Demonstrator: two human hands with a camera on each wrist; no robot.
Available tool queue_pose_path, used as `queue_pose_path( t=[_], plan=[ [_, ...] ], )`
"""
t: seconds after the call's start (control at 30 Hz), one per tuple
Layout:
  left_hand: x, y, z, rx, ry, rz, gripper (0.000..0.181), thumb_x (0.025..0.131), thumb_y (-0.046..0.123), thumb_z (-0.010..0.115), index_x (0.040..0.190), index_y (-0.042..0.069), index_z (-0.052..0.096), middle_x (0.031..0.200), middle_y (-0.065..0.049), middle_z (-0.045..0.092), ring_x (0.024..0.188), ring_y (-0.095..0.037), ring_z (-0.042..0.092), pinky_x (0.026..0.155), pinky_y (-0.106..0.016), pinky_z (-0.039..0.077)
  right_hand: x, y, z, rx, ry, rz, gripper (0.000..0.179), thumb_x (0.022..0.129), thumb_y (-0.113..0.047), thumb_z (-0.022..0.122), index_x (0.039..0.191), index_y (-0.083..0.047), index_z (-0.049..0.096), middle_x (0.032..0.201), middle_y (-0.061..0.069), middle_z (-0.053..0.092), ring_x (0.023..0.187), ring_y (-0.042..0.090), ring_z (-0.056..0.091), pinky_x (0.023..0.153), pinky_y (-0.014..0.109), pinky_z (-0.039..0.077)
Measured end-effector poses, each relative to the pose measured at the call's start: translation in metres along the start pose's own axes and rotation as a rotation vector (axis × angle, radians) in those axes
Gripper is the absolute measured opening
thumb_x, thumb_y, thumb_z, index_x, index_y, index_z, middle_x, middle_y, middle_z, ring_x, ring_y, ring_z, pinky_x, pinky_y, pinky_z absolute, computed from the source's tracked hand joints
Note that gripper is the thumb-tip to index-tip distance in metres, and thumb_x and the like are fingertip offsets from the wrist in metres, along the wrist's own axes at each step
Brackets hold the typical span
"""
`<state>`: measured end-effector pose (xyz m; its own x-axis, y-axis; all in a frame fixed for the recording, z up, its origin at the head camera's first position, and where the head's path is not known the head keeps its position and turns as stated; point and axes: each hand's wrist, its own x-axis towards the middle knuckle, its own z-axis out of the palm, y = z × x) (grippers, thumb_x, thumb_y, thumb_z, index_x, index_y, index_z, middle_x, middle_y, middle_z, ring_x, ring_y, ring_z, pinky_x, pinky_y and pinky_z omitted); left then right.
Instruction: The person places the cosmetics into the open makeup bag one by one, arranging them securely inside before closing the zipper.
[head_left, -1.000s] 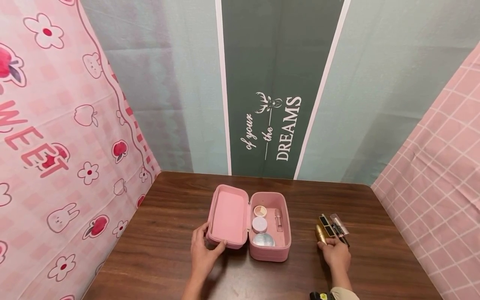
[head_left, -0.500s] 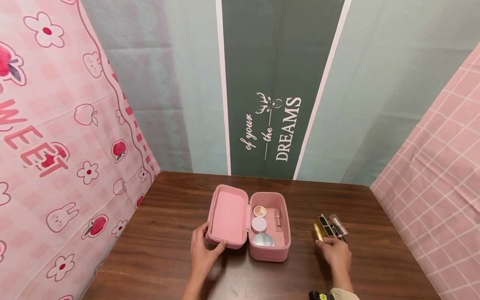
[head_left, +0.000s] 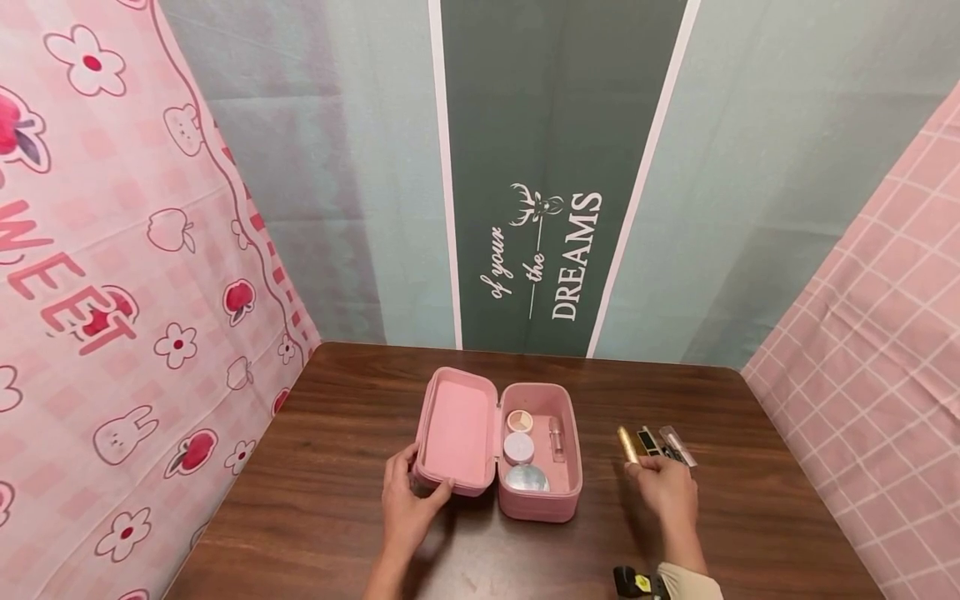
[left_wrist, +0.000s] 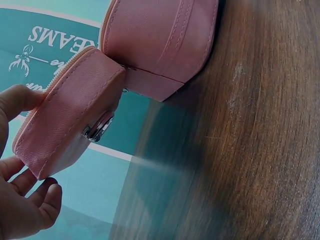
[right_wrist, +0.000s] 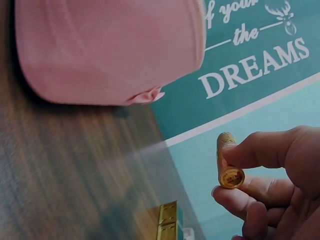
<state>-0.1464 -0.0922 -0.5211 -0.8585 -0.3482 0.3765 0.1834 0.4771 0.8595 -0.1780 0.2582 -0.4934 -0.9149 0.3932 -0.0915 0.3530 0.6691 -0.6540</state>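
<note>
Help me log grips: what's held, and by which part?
The left hand holds the case lid by its near outer corner; the right hand pinches a gold tube toward its near end.

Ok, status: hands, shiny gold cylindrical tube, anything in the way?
Left hand holds open lid of pink leather-look case. Right hand pinches gold tube, outside case. No obstruction visible between them.

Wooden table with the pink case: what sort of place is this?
Perhaps an improvised indoor booth: a lettered green backdrop hangs behind the wooden table, with pink patterned cloths at both sides.
</note>
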Motion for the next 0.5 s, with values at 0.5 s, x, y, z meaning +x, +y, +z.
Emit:
queue_pose_path(
  t=[0.5],
  plan=[
    [0.0, 0.0, 0.0, -0.009, -0.001, -0.007, 0.072, 0.062, 0.008, 0.092, 0.126, -0.001, 0.061, 0.117, -0.015, 0.06, 0.102, -0.029, 0.059, 0.081, -0.029, 0.049, 0.001, -0.022, -0.006, -0.007, 0.02, -0.074, 0.032, 0.087, -0.025, 0.072, 0.1, 0.004, 0.074, 0.1, 0.026, 0.072, 0.09, 0.041, 0.065, 0.068, 0.043, 0.045]
  ],
)
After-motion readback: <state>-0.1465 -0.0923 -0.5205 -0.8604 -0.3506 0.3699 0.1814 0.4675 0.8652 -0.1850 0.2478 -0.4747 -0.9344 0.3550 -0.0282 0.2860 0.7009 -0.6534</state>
